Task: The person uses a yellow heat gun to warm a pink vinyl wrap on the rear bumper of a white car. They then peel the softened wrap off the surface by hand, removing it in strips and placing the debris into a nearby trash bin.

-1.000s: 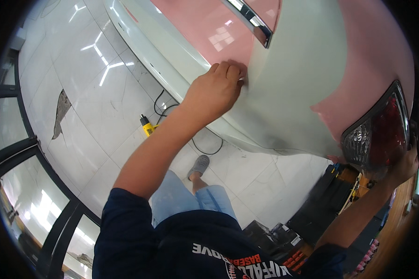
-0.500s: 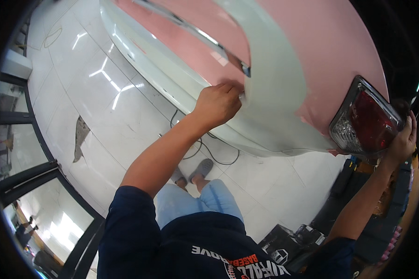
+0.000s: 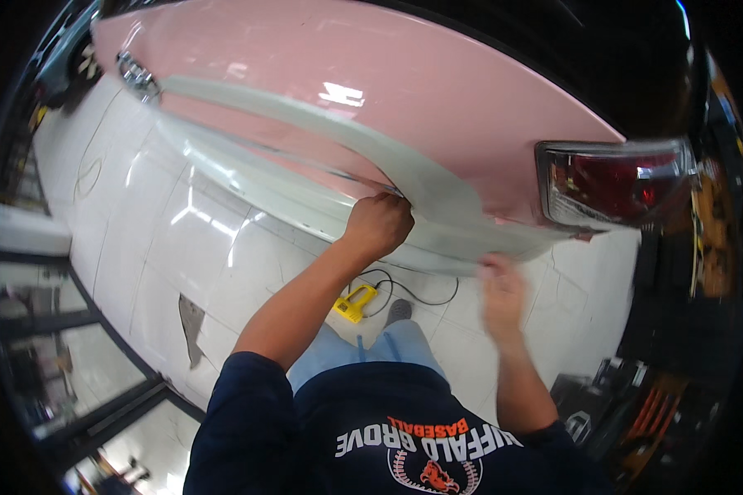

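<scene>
A pink car body (image 3: 404,91) fills the upper view, with a pale grey film strip (image 3: 437,186) lying across its rear panel. My left hand (image 3: 378,224) is closed against the edge of that film, just above the white bumper (image 3: 248,186). My right hand (image 3: 500,285) is blurred below the bumper's right part, fingers loosely spread and holding nothing that I can see. The red tail light (image 3: 615,190) sits at the right end of the panel.
A yellow hand tool (image 3: 352,304) with a black cord lies on the white tiled floor (image 3: 165,247) by my feet. A grey scrap (image 3: 191,323) lies on the floor at left. Dark toolboxes (image 3: 636,396) stand at the lower right. Glass doors are at lower left.
My view has swung so the car sits higher and wider. My right hand left the tail light and came down toward the bumper. My left hand stayed on the film edge.
</scene>
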Motion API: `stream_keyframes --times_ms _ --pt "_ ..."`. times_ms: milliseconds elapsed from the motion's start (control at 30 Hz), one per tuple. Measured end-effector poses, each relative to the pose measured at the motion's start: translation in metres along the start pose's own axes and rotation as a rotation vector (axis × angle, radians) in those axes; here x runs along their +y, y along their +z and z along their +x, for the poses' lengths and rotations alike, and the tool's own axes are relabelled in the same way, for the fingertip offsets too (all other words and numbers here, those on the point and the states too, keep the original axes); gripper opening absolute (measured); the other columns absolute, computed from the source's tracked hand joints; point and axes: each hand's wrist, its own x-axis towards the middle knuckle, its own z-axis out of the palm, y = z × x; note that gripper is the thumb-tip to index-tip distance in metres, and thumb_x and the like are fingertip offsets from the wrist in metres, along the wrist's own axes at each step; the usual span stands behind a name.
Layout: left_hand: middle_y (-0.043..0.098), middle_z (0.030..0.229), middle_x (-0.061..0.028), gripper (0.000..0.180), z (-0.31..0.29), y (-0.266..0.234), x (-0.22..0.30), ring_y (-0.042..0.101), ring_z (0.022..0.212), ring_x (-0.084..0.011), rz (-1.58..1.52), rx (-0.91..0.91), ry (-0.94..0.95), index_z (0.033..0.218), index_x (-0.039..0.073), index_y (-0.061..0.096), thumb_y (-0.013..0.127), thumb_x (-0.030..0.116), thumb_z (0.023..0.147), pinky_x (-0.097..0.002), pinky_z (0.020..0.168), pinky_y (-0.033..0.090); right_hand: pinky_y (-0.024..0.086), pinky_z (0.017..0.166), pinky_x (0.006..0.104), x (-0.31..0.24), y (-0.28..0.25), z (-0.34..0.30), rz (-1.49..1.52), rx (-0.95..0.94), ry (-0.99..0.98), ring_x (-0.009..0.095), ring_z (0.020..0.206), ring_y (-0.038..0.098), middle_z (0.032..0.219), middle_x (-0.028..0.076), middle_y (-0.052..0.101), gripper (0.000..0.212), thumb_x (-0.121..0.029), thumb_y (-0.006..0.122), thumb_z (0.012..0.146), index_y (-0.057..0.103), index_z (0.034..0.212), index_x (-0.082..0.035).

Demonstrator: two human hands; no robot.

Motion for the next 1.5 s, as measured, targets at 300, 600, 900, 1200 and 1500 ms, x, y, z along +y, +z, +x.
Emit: stream_keyframes --times_ms 300,600,900,1200,1500 --pt "0.062 0.071 -0.0161 0.014 0.004 0.011 -0.048 0.062 0.067 -0.0349 -0.377 0.009 0.376 0.077 0.004 0.062 0.060 0.017 0.078 -0.0437 0.060 0.050 0.049 0.070 0.0444 -0.039 0.151 0.075 -0.206 0.212 0.458 0.039 0.077 0.064 0.084 0.023 0.065 0.032 -0.028 0.054 0.089 0.063 0.098 0.001" --pt "0.062 0.084 -0.0042 0.030 -0.069 0.038 -0.110 0.059 0.075 -0.0120 -1.248 -0.662 -0.328 0.098 0.001 0.060 0.048 0.029 0.097 -0.0274 0.068 0.050 0.050 0.074 0.0457 -0.051 0.172 0.083 -0.770 0.112 0.454 0.038 0.086 0.062 0.091 0.021 0.065 0.028 -0.029 0.054 0.087 0.063 0.092 -0.002" --pt "0.064 0.083 -0.0127 0.020 -0.145 -0.046 -0.227 0.062 0.074 -0.0213 -0.831 -0.636 -0.026 0.092 -0.001 0.061 0.054 0.018 0.092 -0.0330 0.067 0.050 0.049 0.077 0.0469 -0.025 0.189 0.071 -0.729 0.267 0.337 0.038 0.084 0.062 0.086 0.019 0.066 0.033 -0.028 0.045 0.090 0.065 0.087 -0.002" --pt "0.052 0.122 -0.0196 0.034 -0.032 -0.107 -0.168 0.048 0.117 -0.0366 0.027 -0.210 1.162 0.116 -0.002 0.052 0.055 0.004 0.082 -0.0438 0.099 0.041 0.048 0.073 0.0485 -0.033 0.238 0.051 -0.516 0.748 0.369 0.038 0.075 0.062 0.077 0.019 0.064 0.024 -0.022 0.051 0.087 0.061 0.078 -0.002" --pt "0.032 0.148 -0.0114 0.053 0.048 -0.043 -0.052 0.022 0.140 -0.0250 0.947 0.094 1.642 0.139 0.002 0.038 0.045 0.022 0.090 -0.0375 0.116 0.019 0.043 0.094 0.0406 -0.011 0.284 0.074 -0.243 1.320 0.191 0.038 0.109 0.050 0.118 0.022 0.054 0.038 0.004 0.060 0.074 0.057 0.112 0.007"
